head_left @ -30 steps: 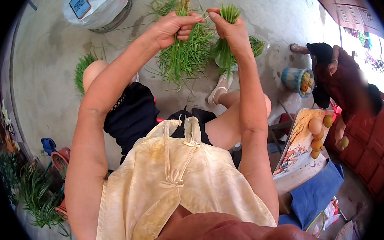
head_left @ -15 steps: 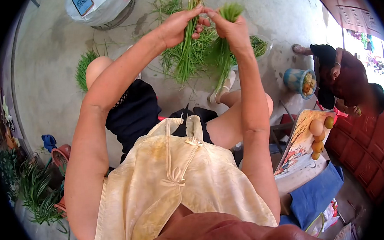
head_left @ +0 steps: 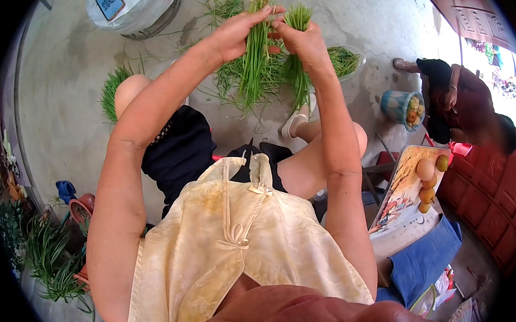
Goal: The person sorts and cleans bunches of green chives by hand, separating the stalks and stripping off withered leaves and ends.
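Observation:
My left hand [head_left: 241, 35] is closed around a long bunch of garlic chives [head_left: 255, 62], whose pale, frayed ends stick up above the fingers while the green blades hang down. Close beside it, my right hand [head_left: 305, 43] grips a second bunch of chives [head_left: 296, 76], with the tops showing above the thumb. The fingertips of both hands nearly meet between the bunches. Below them, loose chives [head_left: 224, 81] lie spread over the concrete floor. More greens [head_left: 342, 60] sit in a clear container just right of my right wrist.
A bucket covered in white plastic [head_left: 139, 10] stands at upper left. Another chive heap [head_left: 113, 93] lies by my left knee. On the right are a blue-and-white bucket [head_left: 396, 108] with scraps, a small table [head_left: 389, 212] bearing round fruit, and a bent-over person [head_left: 462, 103]. Potted plants [head_left: 50, 259] line the left.
My right hand has shifted slightly left, and its bunch, blurred before, now hangs steady. The bunch in my left hand looks more fanned out. The other person's arm has moved a little.

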The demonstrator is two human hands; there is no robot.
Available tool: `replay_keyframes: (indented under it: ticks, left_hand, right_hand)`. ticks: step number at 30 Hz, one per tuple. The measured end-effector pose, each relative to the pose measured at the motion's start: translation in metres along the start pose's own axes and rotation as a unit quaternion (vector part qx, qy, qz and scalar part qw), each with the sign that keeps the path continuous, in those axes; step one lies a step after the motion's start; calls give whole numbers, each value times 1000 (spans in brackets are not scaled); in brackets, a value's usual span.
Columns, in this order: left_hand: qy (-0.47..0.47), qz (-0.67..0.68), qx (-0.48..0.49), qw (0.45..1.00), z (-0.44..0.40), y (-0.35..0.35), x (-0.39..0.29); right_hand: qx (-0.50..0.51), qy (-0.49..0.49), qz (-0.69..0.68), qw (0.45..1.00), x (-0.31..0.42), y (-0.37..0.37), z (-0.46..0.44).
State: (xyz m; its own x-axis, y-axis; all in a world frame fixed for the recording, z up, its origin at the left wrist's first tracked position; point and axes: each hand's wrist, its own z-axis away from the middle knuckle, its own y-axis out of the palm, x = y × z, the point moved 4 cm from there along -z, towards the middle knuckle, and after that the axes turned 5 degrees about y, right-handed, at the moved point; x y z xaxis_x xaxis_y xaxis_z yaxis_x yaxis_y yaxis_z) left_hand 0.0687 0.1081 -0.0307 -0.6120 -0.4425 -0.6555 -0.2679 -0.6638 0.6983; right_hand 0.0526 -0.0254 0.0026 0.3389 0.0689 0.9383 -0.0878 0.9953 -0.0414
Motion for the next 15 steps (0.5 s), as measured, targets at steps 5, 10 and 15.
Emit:
replay_keyframes:
  ticks: [5, 10, 15]
  left_hand:
    - [75, -38, -26, 996, -5, -17, -18]
    - [178, -31, -205, 962, -6, -68, -34]
    - [240, 1, -178, 954, -8, -91, -57]
  right_hand:
    - [27, 53, -58, 997, -7, -19, -7]
    - [14, 65, -117, 991, -1, -32, -3]
    - [4, 62, -116, 991, -5, -44, -6]
